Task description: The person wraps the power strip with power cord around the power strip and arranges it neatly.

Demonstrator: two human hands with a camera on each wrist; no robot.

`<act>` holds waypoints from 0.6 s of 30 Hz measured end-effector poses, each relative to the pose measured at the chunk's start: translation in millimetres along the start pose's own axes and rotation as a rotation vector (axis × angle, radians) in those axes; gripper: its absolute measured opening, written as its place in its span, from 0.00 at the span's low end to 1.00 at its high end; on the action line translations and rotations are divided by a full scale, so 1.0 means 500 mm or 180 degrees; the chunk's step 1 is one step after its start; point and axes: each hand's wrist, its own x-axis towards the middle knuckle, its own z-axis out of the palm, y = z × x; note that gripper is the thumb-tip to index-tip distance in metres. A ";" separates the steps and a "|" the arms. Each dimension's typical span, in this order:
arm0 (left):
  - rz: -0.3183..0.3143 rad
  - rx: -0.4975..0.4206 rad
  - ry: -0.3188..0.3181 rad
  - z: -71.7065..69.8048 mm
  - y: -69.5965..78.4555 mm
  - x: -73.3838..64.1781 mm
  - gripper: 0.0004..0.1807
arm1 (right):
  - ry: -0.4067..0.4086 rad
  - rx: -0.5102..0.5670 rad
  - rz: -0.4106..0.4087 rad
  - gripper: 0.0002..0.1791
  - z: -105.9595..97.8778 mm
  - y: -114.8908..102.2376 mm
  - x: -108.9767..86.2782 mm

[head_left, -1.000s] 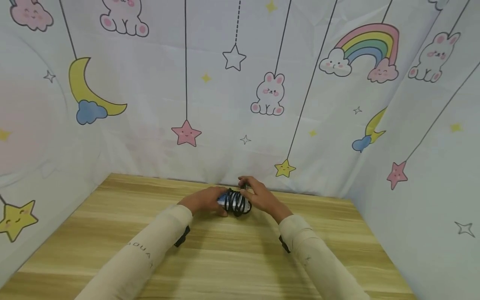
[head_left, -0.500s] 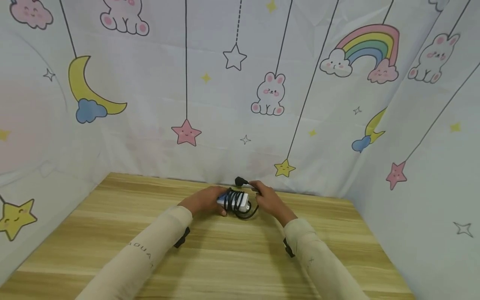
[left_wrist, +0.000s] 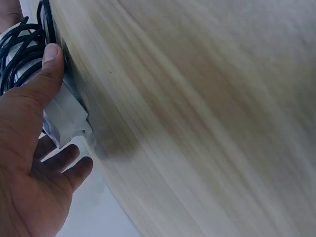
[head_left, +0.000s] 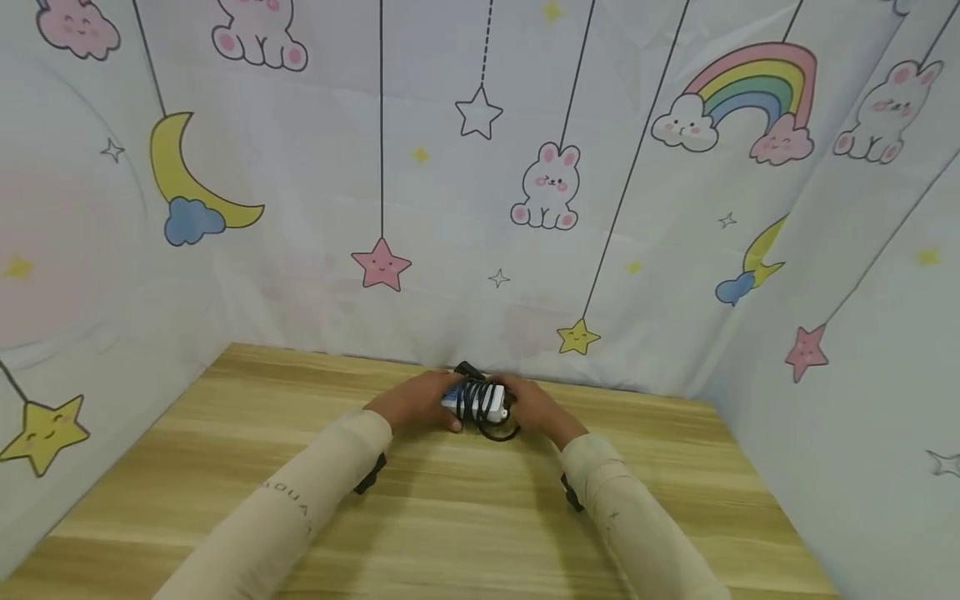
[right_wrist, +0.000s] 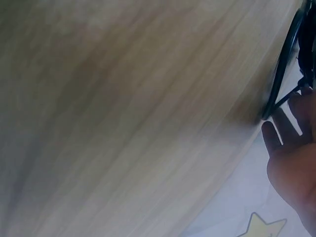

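Note:
A white power strip [head_left: 497, 399] lies near the back edge of the wooden table, wrapped in several turns of black cord [head_left: 472, 403]. My left hand [head_left: 416, 398] holds its left end. In the left wrist view, the thumb lies along the white casing [left_wrist: 65, 113], touching the coils, and the other fingers are on the far side. My right hand [head_left: 534, 407] is at the strip's right end and pinches the free cord near the black plug [head_left: 468, 370]. That plug sticks up behind the strip. A loose loop of cord [right_wrist: 282, 64] hangs beside the right fingers.
The wooden tabletop [head_left: 450, 517] stretches towards me from the strip. A white cloth backdrop [head_left: 315, 300] printed with stars, rabbits and moons rises right behind the table's back edge. More printed cloth stands at both sides.
My right hand first drew the plug end of the cord out to the right, leaving a loose loop. It has since moved back left against the strip, the plug shifting left. The left hand keeps its hold.

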 end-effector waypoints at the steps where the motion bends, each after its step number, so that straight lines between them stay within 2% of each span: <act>1: -0.0010 0.0030 0.0007 -0.001 0.002 0.001 0.53 | 0.0031 0.0037 0.0060 0.37 -0.010 -0.016 -0.006; 4: -0.0032 0.0010 0.0006 -0.008 0.001 0.009 0.55 | 0.0018 0.0227 0.0344 0.34 -0.055 -0.091 -0.033; 7: -0.0036 -0.0029 -0.0048 -0.010 -0.012 0.024 0.58 | 0.0054 0.0258 0.0487 0.30 -0.077 -0.131 -0.051; 9: 0.0057 0.0050 -0.0033 0.008 -0.044 0.048 0.59 | 0.0066 0.0196 0.0528 0.27 -0.080 -0.140 -0.055; 12: 0.0033 0.0081 -0.0086 0.010 -0.050 0.056 0.60 | 0.0069 0.0228 0.0502 0.25 -0.081 -0.138 -0.057; 14: -0.0026 0.0047 -0.0089 0.011 -0.048 0.049 0.61 | 0.0034 0.0312 0.0503 0.25 -0.080 -0.135 -0.058; 16: -0.0200 -0.0013 -0.0143 -0.006 -0.020 0.026 0.63 | 0.0008 0.0341 0.0489 0.25 -0.079 -0.131 -0.058; 18: -0.0287 0.0030 -0.0128 -0.009 -0.017 0.014 0.66 | -0.0028 0.0347 0.0506 0.25 -0.079 -0.129 -0.059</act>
